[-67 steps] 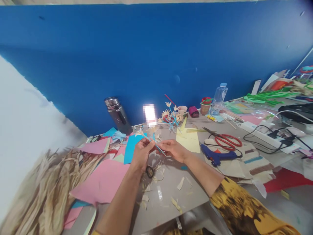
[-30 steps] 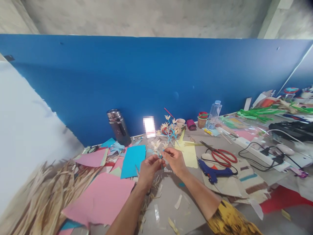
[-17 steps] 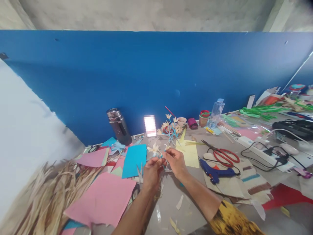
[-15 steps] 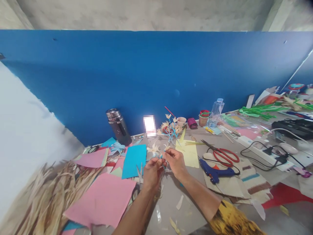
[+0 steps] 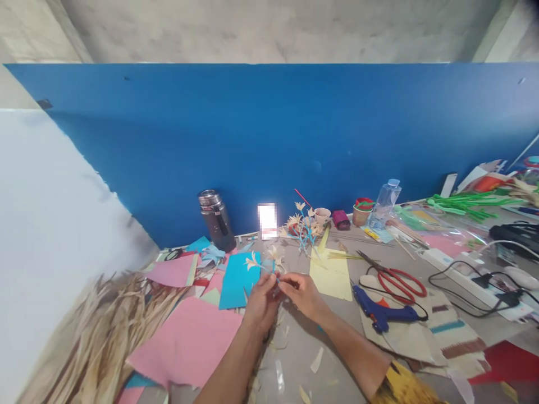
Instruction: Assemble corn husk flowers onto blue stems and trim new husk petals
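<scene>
Pale handmade flowers (image 5: pixel 253 261) on blue-wrapped stems stick up from between my hands, over the middle of the table. My left hand (image 5: pixel 263 300) is closed around the stems. Close against it, my right hand (image 5: pixel 301 293) pinches at the stem with thumb and fingertips; the exact spot is partly hidden by the fingers. Behind them stands a bunch of similar pale flowers (image 5: pixel 304 227) with light blue stems. A blue sheet (image 5: pixel 240 279) lies beside my left hand, and a pale yellow sheet (image 5: pixel 332 275) beyond my right hand.
At right lie red-handled scissors (image 5: pixel 402 285), a blue glue gun (image 5: pixel 383 308) and a power strip (image 5: pixel 467 280) with cables. A dark thermos (image 5: pixel 217 221) and a plastic bottle (image 5: pixel 386 205) stand near the blue partition. Dried husks (image 5: pixel 96 336) and pink sheets (image 5: pixel 185 342) cover the left.
The view has shifted, so the table things sit further right and slightly lower. The flowers in my left hand have turned and spread leftward; my right hand has lowered slightly against the stem.
</scene>
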`<state>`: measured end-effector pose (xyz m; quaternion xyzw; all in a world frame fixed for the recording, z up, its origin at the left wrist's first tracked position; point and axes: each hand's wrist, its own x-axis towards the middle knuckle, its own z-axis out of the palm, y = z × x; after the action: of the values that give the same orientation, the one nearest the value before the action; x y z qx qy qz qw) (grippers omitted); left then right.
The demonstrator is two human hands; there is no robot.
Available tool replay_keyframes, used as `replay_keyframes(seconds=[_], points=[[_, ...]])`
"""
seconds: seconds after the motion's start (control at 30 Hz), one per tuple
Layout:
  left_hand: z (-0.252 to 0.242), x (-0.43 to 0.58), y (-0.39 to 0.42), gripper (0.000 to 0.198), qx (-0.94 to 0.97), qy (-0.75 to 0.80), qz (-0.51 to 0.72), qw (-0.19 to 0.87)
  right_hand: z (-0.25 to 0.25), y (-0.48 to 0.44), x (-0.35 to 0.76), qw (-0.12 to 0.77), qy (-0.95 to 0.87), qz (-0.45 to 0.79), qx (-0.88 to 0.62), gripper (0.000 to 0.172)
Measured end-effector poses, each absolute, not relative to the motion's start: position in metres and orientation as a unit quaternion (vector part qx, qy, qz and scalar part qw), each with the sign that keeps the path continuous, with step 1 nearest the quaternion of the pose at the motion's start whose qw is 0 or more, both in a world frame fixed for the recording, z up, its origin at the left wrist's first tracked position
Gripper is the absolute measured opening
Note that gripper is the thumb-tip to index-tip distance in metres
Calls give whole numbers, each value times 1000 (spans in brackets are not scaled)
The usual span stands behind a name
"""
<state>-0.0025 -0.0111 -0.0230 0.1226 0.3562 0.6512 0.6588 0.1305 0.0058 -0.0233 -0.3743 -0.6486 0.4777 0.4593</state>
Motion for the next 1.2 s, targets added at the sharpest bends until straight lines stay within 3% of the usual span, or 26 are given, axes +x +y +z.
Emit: replay_keyframes(seconds=[0.13,0.3,0.5,0.77,1.0,1.2], points=[[-25,1,-13,35,175,352,644,656,-27,5,128,462,-639,470,-397,21],[-29,10,-19,50,246,418,597,639,-36,21,138,529,-574,420,-463,24],[-30,11,-21,39,299,442,571,624,-45,39,148,581,-527,375,-494,28],[-28,13,-21,36,321,464,564,603,-47,37,145,564,-526,402,-494,25],[-25,10,-21,31,336,515,590,523,-37,22,138,528,-572,427,-461,18],[-20,9,-20,32,347,510,571,542,-34,17,134,515,-555,473,-450,22]])
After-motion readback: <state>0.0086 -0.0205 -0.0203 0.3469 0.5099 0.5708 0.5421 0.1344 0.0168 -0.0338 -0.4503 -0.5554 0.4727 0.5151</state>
